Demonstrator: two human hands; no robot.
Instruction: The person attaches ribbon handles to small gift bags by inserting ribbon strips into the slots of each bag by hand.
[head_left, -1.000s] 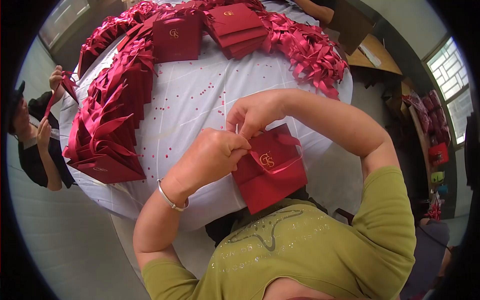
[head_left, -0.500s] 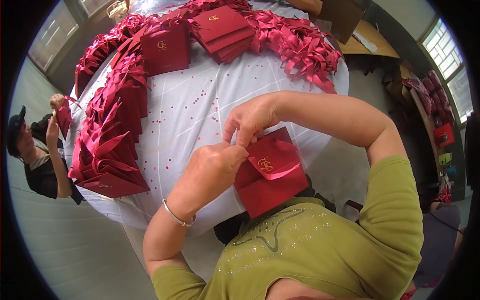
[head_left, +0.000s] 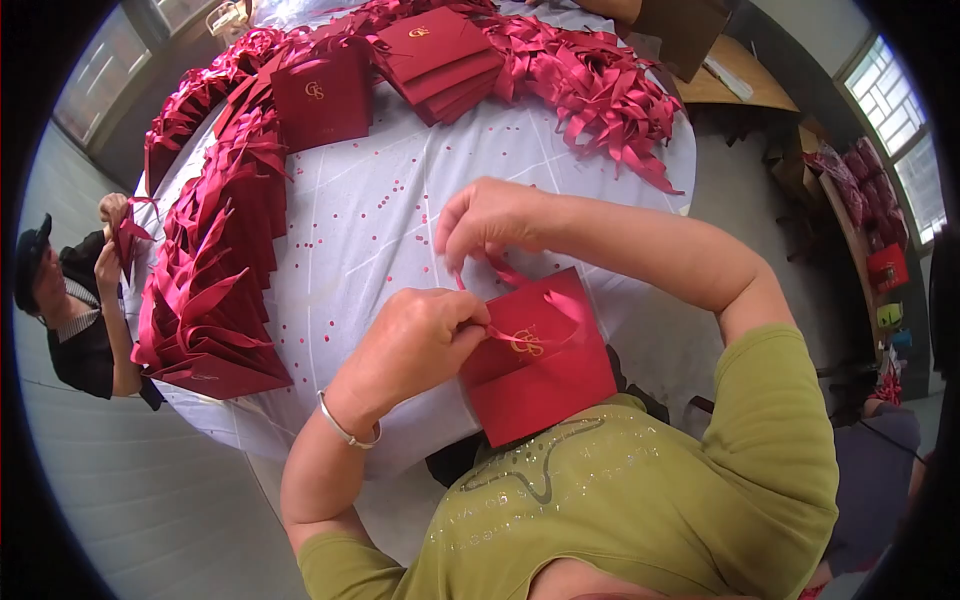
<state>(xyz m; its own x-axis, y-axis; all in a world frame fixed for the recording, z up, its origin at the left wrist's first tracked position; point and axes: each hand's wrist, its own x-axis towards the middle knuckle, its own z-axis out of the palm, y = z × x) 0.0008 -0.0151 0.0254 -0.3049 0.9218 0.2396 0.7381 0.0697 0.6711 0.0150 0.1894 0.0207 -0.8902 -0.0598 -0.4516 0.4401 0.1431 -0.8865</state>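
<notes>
A red paper gift bag (head_left: 540, 390) with a gold emblem lies flat at the near edge of the table, against my green shirt. Pink-red satin ribbon (head_left: 570, 312) is threaded at its upper part. My left hand (head_left: 425, 335), with a silver bangle at the wrist, is closed on a length of this ribbon at the bag's left side. Above the bag, my right hand (head_left: 490, 220) pinches another stretch of ribbon, its fingers bent downward. The ribbon runs between both hands. My fingers partly hide where they grip it.
A long row of ribboned red bags (head_left: 215, 290) curves along the table's left side. Stacked bags (head_left: 440, 60) and a ribbon heap (head_left: 600, 90) lie at the back. Red confetti dots the white tablecloth (head_left: 340, 230). At the left, another person (head_left: 85, 310) handles a bag.
My hands, earlier together at the bag's upper left corner, have drawn apart. The right hand has risen slightly, pulling ribbon up, and the left has shifted a little left and down.
</notes>
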